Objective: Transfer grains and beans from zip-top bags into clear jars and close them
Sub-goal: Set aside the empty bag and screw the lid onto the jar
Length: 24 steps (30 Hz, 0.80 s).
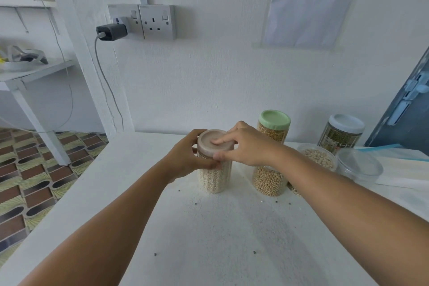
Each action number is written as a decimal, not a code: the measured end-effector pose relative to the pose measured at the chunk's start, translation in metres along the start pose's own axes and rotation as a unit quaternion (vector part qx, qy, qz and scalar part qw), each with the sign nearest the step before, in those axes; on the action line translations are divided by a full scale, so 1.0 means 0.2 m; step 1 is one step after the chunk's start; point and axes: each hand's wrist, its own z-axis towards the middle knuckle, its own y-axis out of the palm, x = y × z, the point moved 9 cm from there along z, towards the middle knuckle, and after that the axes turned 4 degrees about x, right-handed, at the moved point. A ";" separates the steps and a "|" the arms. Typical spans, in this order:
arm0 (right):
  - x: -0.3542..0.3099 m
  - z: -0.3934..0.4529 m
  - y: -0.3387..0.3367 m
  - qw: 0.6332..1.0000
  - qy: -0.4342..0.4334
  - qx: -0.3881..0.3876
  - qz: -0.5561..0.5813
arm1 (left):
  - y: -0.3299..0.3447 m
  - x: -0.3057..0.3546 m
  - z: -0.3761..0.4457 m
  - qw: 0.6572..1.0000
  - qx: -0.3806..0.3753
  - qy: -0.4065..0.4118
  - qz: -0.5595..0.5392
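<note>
Both hands on a lidded jar of pale grain at the middle of a white table.

The table (130,193) stands against a white wall, with a few dark specks scattered over its top. The left hand (189,158) wraps round the upper part of the clear grain jar (214,177), which stands upright; the right hand (246,146) curls over its beige lid (210,144), fingers lying on top and thumb at the rim. Just right of it stands a green-lidded jar (270,158) of tan beans. Farther right stand a white-lidded jar (341,133) of green beans, an open container (319,158) of pale beans, and beside that a clear lid (358,163), with zip-top bags (399,165) lying at the table's right edge.
</note>
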 end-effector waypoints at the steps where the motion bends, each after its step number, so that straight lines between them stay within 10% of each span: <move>1: 0.01 0.00 0.00 1.000 0.004 0.017 0.009 | 0.00 0.00 0.00 1.000 0.000 0.001 -0.001; 11: 0.00 -0.06 0.00 0.991 0.013 0.112 0.065 | 0.00 0.01 0.00 1.000 0.000 0.010 0.003; 17: 0.00 -0.08 0.11 0.995 -0.005 0.029 0.099 | 0.00 0.01 0.00 1.000 0.001 0.015 0.005; 24: 0.03 -0.12 0.00 0.988 -0.013 0.149 0.032 | 0.01 0.02 -0.01 1.000 0.003 0.016 0.012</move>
